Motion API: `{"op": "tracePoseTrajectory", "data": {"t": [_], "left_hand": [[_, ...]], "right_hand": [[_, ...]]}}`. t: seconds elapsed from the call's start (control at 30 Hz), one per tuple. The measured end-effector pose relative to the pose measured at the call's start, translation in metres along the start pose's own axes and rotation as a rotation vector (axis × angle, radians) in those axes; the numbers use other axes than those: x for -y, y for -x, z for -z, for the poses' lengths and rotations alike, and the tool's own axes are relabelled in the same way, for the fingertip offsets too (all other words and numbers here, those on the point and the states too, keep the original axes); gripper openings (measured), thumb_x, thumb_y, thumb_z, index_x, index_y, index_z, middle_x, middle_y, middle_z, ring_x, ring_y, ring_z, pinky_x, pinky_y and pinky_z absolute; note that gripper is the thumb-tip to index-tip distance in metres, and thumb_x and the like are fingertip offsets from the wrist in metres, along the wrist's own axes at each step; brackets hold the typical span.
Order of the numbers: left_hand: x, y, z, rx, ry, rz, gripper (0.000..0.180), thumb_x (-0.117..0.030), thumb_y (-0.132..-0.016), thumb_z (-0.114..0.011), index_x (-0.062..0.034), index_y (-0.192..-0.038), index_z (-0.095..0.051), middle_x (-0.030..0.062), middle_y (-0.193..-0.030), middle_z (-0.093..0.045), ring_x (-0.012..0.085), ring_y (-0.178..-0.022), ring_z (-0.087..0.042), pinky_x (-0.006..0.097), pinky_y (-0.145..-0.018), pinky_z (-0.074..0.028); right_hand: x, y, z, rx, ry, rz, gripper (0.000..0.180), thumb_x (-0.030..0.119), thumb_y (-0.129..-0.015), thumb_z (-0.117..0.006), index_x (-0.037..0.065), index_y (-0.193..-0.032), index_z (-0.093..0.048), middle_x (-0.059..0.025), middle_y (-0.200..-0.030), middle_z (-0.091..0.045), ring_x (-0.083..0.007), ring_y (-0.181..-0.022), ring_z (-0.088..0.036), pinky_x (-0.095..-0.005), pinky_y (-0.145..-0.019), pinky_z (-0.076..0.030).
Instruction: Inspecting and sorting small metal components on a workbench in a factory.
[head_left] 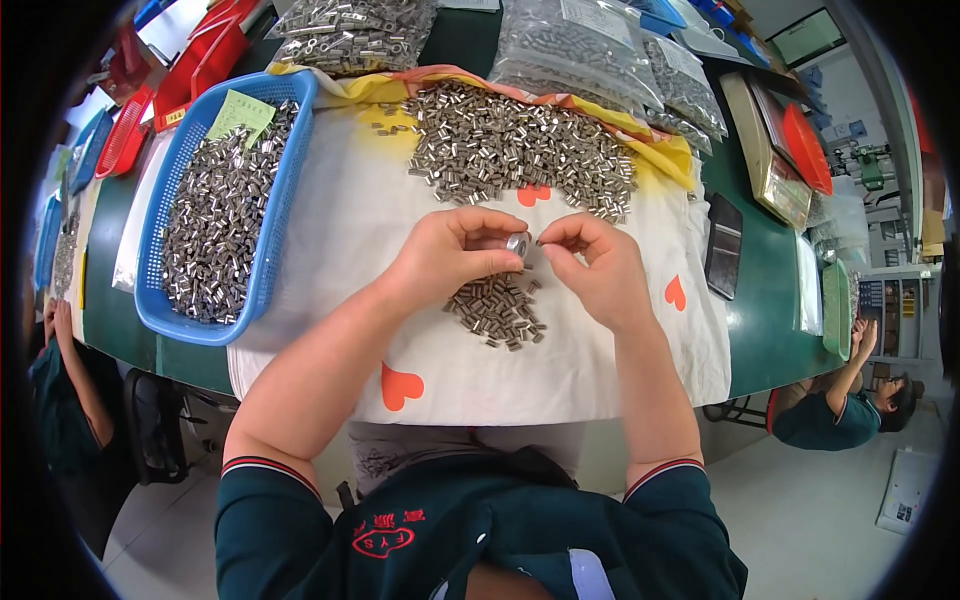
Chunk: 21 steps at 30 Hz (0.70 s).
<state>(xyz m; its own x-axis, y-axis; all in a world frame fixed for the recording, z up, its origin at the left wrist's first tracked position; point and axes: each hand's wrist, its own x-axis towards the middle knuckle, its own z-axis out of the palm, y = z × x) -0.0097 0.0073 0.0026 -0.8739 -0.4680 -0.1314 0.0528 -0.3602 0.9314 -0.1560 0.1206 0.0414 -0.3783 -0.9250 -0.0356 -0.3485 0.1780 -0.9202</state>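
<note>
My left hand point(452, 255) pinches a small shiny metal sleeve point(517, 243) between thumb and fingers. My right hand point(590, 262) is right beside it, fingertips closed near the sleeve's end, seemingly on a tiny part I cannot make out. Both hands hover over a small heap of metal sleeves point(497, 308) on a white cloth with red hearts point(560, 370). A larger heap of the same sleeves point(520, 150) lies farther back on the cloth.
A blue plastic basket point(275, 215) full of metal sleeves stands at the left. Clear bags of parts point(590, 45) lie at the back. A dark phone-like slab point(723, 245) rests on the green table at right. Other people sit at both sides.
</note>
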Motion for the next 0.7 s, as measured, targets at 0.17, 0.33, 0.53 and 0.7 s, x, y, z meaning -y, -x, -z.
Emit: {"op": "tracePoseTrajectory", "data": {"t": [0.17,0.33,0.53,0.7], "left_hand": [[-0.001,0.000,-0.001,0.028,-0.062,-0.010,0.030,-0.001,-0.073,-0.066,0.0020,-0.102,-0.058,0.0026,-0.083,-0.061,0.0058,-0.075,-0.056,0.019,-0.067,-0.047],[0.002,0.001,-0.002,-0.026,-0.101,-0.002,0.030,-0.003,-0.073,-0.067,0.0020,-0.101,-0.059,0.0022,-0.079,-0.061,0.0056,-0.071,-0.056,0.019,-0.065,-0.047],[0.003,0.001,-0.003,-0.048,-0.181,-0.015,0.030,-0.003,-0.073,-0.067,0.0027,-0.101,-0.059,0.0035,-0.078,-0.062,0.0070,-0.071,-0.058,0.019,-0.065,-0.048],[0.002,0.001,-0.006,-0.037,-0.115,-0.014,0.031,-0.003,-0.073,-0.066,0.0057,-0.101,-0.057,0.0066,-0.083,-0.064,0.0083,-0.077,-0.060,0.020,-0.068,-0.049]], "right_hand": [[-0.004,0.002,-0.009,0.007,-0.035,0.130,0.009,-0.001,-0.070,-0.058,0.001,-0.079,-0.059,-0.0032,-0.076,-0.058,-0.0105,-0.064,-0.054,-0.0224,-0.060,-0.044],[0.000,0.008,-0.021,-0.143,0.228,0.292,0.010,-0.002,-0.067,-0.058,0.001,-0.076,-0.059,-0.0064,-0.074,-0.058,-0.0155,-0.066,-0.057,-0.0255,-0.058,-0.046],[-0.001,0.010,-0.021,-0.185,0.222,0.311,0.011,-0.003,-0.067,-0.060,0.001,-0.076,-0.059,-0.0072,-0.076,-0.059,-0.0162,-0.065,-0.058,-0.0254,-0.057,-0.047],[0.000,0.013,-0.024,-0.200,0.215,0.293,0.010,-0.003,-0.067,-0.059,0.002,-0.076,-0.059,-0.0079,-0.075,-0.059,-0.0186,-0.066,-0.059,-0.0259,-0.058,-0.048]]}}
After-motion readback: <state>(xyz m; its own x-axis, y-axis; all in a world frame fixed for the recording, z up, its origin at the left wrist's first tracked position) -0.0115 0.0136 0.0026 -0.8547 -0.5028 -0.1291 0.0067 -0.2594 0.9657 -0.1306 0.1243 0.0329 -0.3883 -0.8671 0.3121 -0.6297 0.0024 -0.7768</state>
